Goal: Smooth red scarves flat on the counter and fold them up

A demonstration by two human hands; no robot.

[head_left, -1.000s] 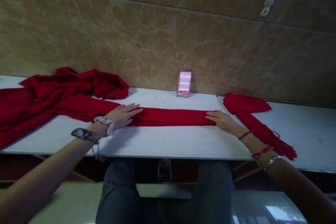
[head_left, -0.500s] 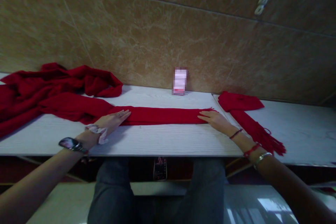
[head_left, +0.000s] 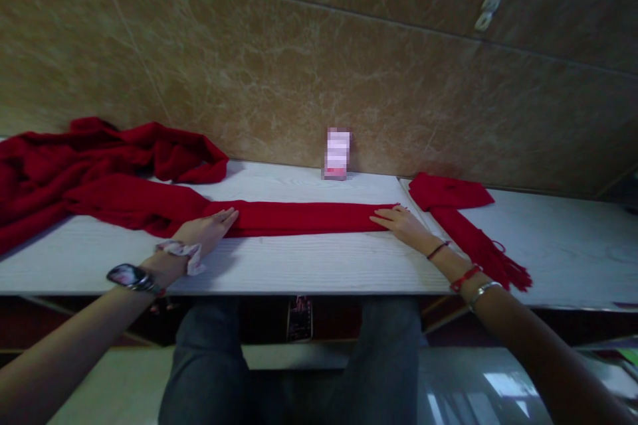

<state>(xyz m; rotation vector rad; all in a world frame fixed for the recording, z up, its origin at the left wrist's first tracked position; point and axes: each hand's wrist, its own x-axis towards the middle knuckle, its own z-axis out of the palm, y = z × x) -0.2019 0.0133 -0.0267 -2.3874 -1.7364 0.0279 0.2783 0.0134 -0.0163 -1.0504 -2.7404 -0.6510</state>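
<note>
A red scarf point(head_left: 304, 218) lies as a long, narrow folded strip across the white tabletop. My left hand point(head_left: 207, 229) rests flat on it toward its left part, fingers stretched out and pointing right. At the strip's right end, where a bit of fringe shows, my right hand point(head_left: 401, 222) lies with its fingers extended over the cloth. Left of my left hand the strip runs into loose, crumpled red fabric point(head_left: 114, 202). Neither hand grips the cloth.
Another red scarf point(head_left: 468, 239), folded with its fringe toward me, lies on the right of the white table point(head_left: 294, 262). A small pixelated box-like object point(head_left: 337, 154) stands against the marbled wall. Below the table edge a phone point(head_left: 300, 319) shows.
My left hand has slid leftward along the strip, baring more of its flat surface. My right hand stays at the right end. The whole view has shifted slightly.
</note>
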